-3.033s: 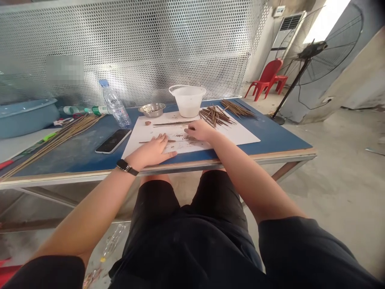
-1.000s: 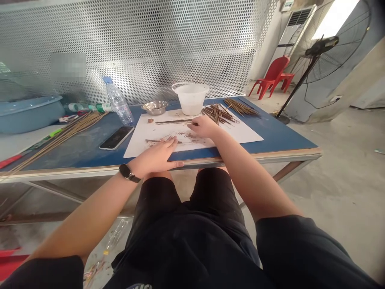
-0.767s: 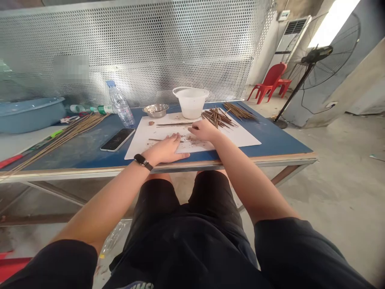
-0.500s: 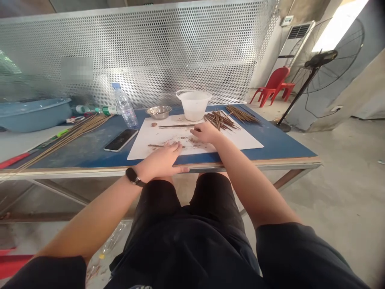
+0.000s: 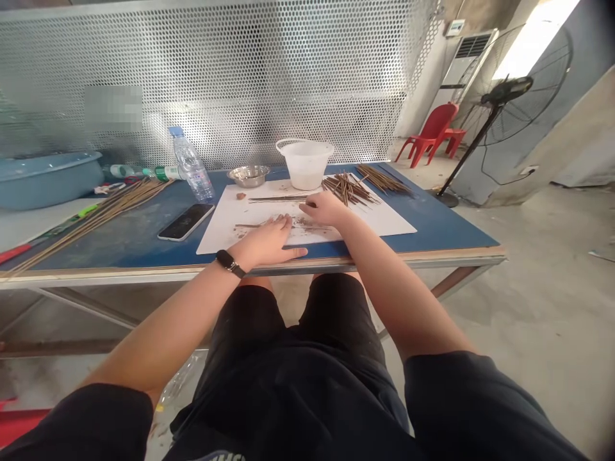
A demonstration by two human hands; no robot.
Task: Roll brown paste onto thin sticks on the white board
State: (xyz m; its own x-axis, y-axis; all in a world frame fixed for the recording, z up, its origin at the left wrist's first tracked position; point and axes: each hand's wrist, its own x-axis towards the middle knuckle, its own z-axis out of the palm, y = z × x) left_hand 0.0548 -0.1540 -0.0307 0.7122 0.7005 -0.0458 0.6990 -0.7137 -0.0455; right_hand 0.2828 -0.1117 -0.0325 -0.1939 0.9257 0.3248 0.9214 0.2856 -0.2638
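Note:
My left hand (image 5: 270, 242) lies flat with its fingers stretched over a thin stick (image 5: 244, 225), pressing it on the white board (image 5: 214, 235). The stick's ends show on both sides of the fingers. Over the board to the right, my right hand (image 5: 324, 209) is closed, its fingers curled under; what they hold, if anything, is hidden. Brown crumbs lie between the two hands. Beyond them, a few thin sticks (image 5: 271, 199) rest across the board, with a small brown lump (image 5: 241, 196) to their left. A pile of brown-coated sticks (image 5: 350, 191) lies past my right hand.
A white bucket (image 5: 307, 168) and a steel bowl (image 5: 248, 177) stand at the back. Another bundle of sticks (image 5: 384, 179) lies right. A phone (image 5: 185, 222), a water bottle (image 5: 193, 168), long thin sticks (image 5: 110, 211) and a blue basin (image 5: 48, 180) are left. A perforated metal screen (image 5: 230, 83) rises behind.
My left hand has slid forward and slightly right over the stick, whose end now shows right of the fingers. My right hand stays closed in about the same place. The view has shifted slightly.

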